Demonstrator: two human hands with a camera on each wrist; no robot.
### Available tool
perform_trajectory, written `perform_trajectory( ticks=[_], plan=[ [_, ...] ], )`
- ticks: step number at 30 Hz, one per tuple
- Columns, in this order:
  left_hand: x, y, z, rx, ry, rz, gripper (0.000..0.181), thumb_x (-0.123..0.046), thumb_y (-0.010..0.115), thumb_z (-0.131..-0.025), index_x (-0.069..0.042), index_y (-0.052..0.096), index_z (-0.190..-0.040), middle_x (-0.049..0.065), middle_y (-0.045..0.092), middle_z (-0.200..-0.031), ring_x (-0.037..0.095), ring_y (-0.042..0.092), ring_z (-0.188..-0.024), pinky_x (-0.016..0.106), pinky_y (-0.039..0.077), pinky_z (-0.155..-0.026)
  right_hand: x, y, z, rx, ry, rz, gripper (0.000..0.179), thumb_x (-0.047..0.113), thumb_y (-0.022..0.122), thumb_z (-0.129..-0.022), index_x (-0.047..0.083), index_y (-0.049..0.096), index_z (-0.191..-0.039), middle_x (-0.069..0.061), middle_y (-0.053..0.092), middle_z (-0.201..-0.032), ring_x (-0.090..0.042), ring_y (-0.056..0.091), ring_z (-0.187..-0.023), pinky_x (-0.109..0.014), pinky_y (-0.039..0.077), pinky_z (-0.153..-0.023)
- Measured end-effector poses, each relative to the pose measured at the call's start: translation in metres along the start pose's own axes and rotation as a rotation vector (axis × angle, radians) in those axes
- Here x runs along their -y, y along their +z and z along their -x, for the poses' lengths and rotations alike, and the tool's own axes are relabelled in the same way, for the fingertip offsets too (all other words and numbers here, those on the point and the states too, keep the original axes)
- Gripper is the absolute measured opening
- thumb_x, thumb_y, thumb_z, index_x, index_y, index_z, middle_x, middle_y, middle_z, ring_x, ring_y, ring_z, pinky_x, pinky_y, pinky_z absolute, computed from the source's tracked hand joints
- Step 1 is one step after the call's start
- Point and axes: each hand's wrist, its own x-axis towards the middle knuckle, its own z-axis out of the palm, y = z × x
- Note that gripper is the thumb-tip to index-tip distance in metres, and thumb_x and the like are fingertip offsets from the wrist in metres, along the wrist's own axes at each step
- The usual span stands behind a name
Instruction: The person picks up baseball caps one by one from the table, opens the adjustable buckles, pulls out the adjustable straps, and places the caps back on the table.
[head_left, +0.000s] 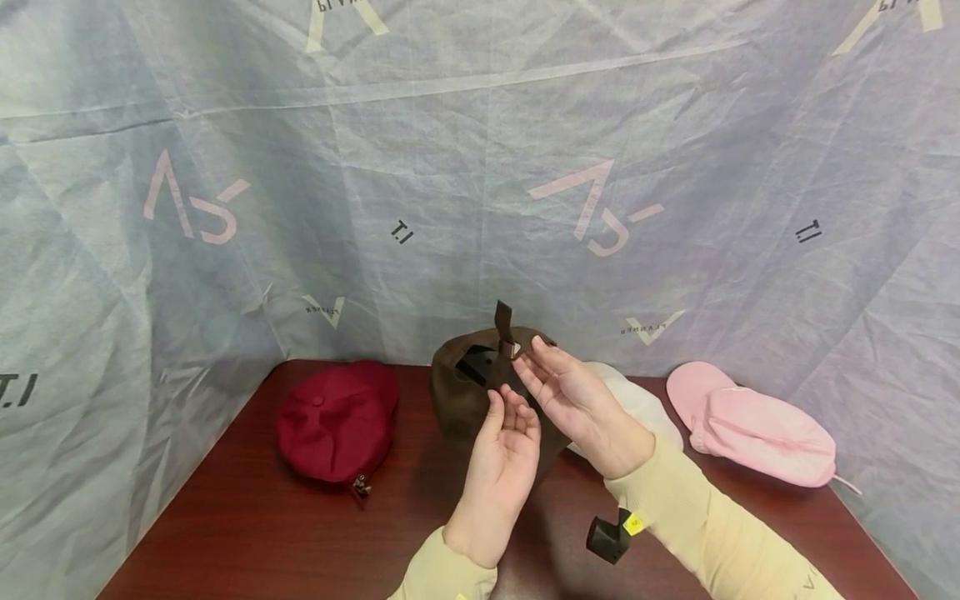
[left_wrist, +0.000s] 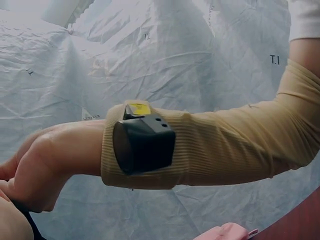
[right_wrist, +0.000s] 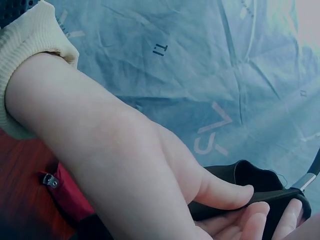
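A dark brown cap [head_left: 457, 408] is held up over the table, its back opening and adjusting strap [head_left: 503, 315] towards me. The strap's loose end sticks up past a small metal buckle [head_left: 515, 350]. My left hand [head_left: 504, 467] pinches the strap below the buckle; in the right wrist view its thumb [right_wrist: 232, 195] lies over the dark band with fingers underneath. Beside it on the right, my right hand [head_left: 581, 400] grips the cap's strap close to the buckle. In the left wrist view the right hand [left_wrist: 42, 165] shows bent at the wrist, its fingertips partly cut off.
On the reddish-brown table [head_left: 217, 533], a dark red cap [head_left: 333, 425] lies at left. A white cap [head_left: 637, 404] sits behind my right hand, partly covered, and a pink cap [head_left: 765, 433] lies at right. A printed grey cloth [head_left: 420, 167] hangs behind.
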Motion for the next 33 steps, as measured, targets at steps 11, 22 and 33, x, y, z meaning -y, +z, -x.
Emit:
perform_trajectory(
  ticks=[11,22,33],
  plan=[
    [-0.002,0.002,0.0,-0.016,0.021,-0.008,0.018,-0.016,0.051,-0.097,-0.006,0.063,-0.088,0.0,0.064,-0.081,0.007,0.06,-0.074,0.016,0.047,-0.076,-0.001,0.002,0.002,0.001,0.005,-0.027,0.022,0.008,0.045,-0.098,0.008,0.061,-0.084,-0.002,0.058,-0.085,-0.012,0.06,-0.082,-0.02,0.049,-0.088],
    [-0.005,-0.003,-0.001,-0.015,0.016,-0.032,0.02,-0.015,0.048,-0.099,-0.006,0.062,-0.088,0.001,0.063,-0.082,0.008,0.059,-0.073,0.017,0.047,-0.074,-0.001,0.004,0.003,-0.009,0.025,-0.049,0.02,0.006,0.045,-0.098,0.007,0.059,-0.084,-0.004,0.057,-0.084,-0.013,0.059,-0.081,-0.02,0.05,-0.086],
    [-0.013,-0.01,0.0,-0.004,0.01,-0.112,0.026,-0.016,0.046,-0.1,-0.006,0.064,-0.084,-0.001,0.064,-0.079,0.007,0.056,-0.071,0.015,0.046,-0.071,0.0,0.005,0.006,-0.004,0.064,-0.114,0.017,0.007,0.047,-0.097,0.006,0.06,-0.086,-0.004,0.058,-0.084,-0.014,0.061,-0.083,-0.02,0.05,-0.085]
  ],
)
